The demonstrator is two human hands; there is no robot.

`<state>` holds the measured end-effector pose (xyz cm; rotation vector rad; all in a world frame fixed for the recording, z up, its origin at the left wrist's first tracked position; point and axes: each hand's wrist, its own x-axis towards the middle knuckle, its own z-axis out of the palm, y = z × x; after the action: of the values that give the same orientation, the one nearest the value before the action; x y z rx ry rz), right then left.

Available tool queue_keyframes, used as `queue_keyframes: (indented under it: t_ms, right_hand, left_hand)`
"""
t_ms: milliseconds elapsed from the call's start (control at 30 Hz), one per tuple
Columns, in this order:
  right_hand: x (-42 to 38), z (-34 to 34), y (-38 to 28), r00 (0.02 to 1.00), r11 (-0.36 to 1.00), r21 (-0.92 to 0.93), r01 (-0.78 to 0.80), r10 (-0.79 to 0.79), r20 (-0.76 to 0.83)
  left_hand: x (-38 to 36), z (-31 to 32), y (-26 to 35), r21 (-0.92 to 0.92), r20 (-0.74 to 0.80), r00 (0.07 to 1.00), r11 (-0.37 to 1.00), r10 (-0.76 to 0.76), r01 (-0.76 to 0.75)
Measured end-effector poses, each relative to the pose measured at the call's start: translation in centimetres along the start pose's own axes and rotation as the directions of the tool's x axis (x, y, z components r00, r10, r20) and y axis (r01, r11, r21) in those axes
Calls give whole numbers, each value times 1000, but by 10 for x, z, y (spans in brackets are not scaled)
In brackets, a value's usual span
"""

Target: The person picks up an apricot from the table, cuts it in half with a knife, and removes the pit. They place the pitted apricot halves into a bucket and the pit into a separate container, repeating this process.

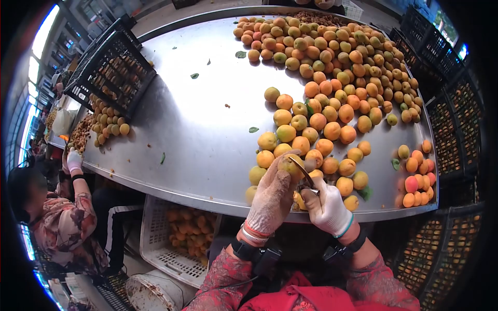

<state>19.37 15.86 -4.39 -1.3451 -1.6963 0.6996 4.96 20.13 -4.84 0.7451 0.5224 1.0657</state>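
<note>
My left hand (273, 196), in a worn brownish work glove, holds a yellow-orange apricot (288, 164) at the near edge of the steel table (197, 129). In a white glove, my right hand (326, 207) grips a small curved knife (302, 171) whose blade lies against that apricot. Both hands sit close together, just in front of a large spread of loose apricots (332, 78) covering the table's right half.
A black crate (110, 70) lies tipped on the table's left, spilling apricots (106, 122). Under the table stands a white crate (179, 241) with fruit. A co-worker (62, 223) in a patterned sleeve works at the left. Black crates (451, 103) line the right side.
</note>
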Motion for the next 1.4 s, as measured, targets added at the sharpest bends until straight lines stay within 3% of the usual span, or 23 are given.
queue_keyframes:
  t_ms: [100,167,400,500,567,800,867,1000,1067,1200,1267,1300,1367,1400]
  right_hand:
    - [2,4,-1,997,998,-32,53,-55,-60]
    - [2,3,-4,1000,1000,-18,5,-6,-30]
    - [3,3,-3,1000,1000,16,-23,23,8]
    - [0,3,0,1000,999,22,-24,25,-9]
    - [0,0,3,992,990,88,-110,105,64]
    - [1,-4,1,985,976,152,-159,146,93]
    - [-1,1,2,990,981,137,-135,130,46]
    - [-1,9,0,993,988,95,-119,120,0]
    - [0,9,0,984,967,182,-178,175,29]
    - [7,6,-3,972,956,183,-229,212,104]
    - [8,8,-2,993,983,143,-114,109,38]
    - [7,9,-2,993,983,144,-118,113,38]
    - [4,9,-3,988,988,43,-146,143,54]
    - [4,11,-2,989,989,41,-142,140,53]
  left_hand:
    - [2,3,14,-4,-14,999,999,-51,51]
    - [1,-4,13,212,-16,1000,977,16,-13]
    - [0,-13,-4,35,-2,1000,999,-2,3]
    - [0,-12,-2,46,-42,998,998,-45,47]
    - [2,-13,0,280,-50,995,957,89,-71]
    - [2,-12,-1,252,-52,997,967,62,-47]
    - [2,-11,-4,68,-108,994,998,7,0]
    - [3,-12,-3,215,-98,988,972,121,-97]
    - [3,-8,2,281,-109,983,953,145,-110]
    - [4,-16,1,272,-72,986,954,150,-125]
    - [3,-18,0,111,-57,997,993,41,-35]
    - [2,-15,0,111,-58,998,993,37,-31]
    - [-2,-7,1,-182,-73,996,983,-51,37]
    - [-1,-8,1,-183,-70,996,983,-47,34]
